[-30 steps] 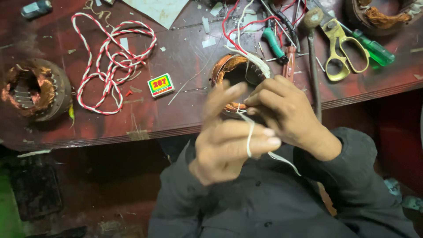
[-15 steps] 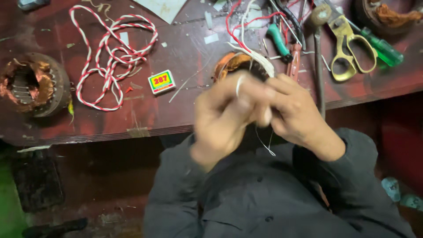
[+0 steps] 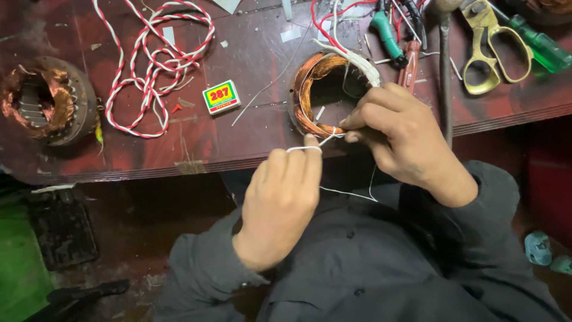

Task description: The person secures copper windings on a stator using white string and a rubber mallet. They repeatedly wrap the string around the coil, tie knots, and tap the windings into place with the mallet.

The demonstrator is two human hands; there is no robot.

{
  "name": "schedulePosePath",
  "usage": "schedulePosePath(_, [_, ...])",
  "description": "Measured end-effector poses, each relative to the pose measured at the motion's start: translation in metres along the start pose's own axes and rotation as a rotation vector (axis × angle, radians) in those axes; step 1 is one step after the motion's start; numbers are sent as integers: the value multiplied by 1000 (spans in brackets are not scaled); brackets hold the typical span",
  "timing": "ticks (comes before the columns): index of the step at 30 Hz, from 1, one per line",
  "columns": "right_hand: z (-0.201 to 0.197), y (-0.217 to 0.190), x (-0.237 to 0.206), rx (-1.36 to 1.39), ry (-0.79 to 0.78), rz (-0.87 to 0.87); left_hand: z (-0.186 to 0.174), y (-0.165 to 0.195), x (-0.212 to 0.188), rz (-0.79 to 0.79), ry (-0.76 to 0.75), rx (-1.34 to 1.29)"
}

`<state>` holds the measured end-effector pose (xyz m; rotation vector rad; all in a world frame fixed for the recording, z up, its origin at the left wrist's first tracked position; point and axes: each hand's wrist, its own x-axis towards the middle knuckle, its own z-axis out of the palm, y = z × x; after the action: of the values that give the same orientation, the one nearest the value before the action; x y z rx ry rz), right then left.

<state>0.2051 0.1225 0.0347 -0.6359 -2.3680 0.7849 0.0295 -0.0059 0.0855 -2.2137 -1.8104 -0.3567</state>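
A round motor stator with copper windings (image 3: 325, 95) lies on the dark red bench near its front edge. My right hand (image 3: 399, 134) rests on the stator's near rim, fingertips pinching a thin white string (image 3: 325, 141) against the winding. My left hand (image 3: 286, 197) is below the bench edge, fist closed, with the same string looped over its fingers and pulled taut. A loose tail of the string (image 3: 351, 192) hangs over my dark shirt.
A second stator (image 3: 44, 101) sits at the bench's left. A red-and-white twisted cable (image 3: 158, 65) coils at the middle, a small matchbox (image 3: 221, 97) beside it. Yellow-handled scissors (image 3: 497, 50), a green-handled screwdriver (image 3: 539, 45), pliers and red wires lie at the back right.
My hands, held together over the stator before, have separated. The left hand drew down toward me with the string, and the right hand stayed at the stator's rim.
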Motion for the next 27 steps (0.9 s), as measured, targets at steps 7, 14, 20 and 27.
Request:
schedulePosePath(7, [0, 0, -1, 5, 3, 14, 14, -19, 14, 311, 140, -62])
schedulePosePath(14, [-2, 2, -1, 26, -40, 23, 39, -42, 51, 185, 125, -536])
schedulePosePath(20, [3, 1, -2, -12, 29, -17, 35, -44, 43, 105, 134, -570])
schedulePosePath(27, [5, -2, -7, -49, 60, 6, 25, -40, -5, 2, 97, -620])
